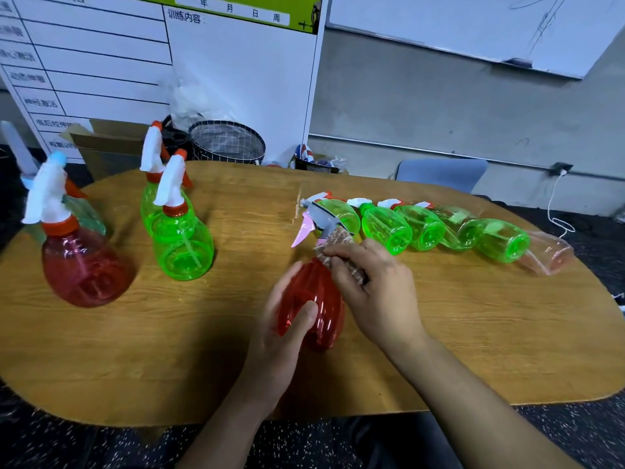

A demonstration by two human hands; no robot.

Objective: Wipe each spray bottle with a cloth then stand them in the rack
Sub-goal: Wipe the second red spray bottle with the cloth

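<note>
spray bottle cleanup: roughly a third in, by the look of it

nearest, a red bottle [313,304] is gripped by the left hand [287,319] above the table [473,350] while a cloth [334,247] is pinched at its neck by the right hand [368,282]. left, three bottles [182,242] are stood upright, probably wiped. further right, a lying row [439,228] is left. no rack can be made out.

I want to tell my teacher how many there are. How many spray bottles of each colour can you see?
Green bottles: 7 (2 standing, 5 lying)
Red bottles: 2 (1 standing, 1 gripped by the left hand)
Pale pink bottle: 1 (lying)
Total: 10
A greenish shape behind the standing red one may be another bottle; I cannot tell.
</note>
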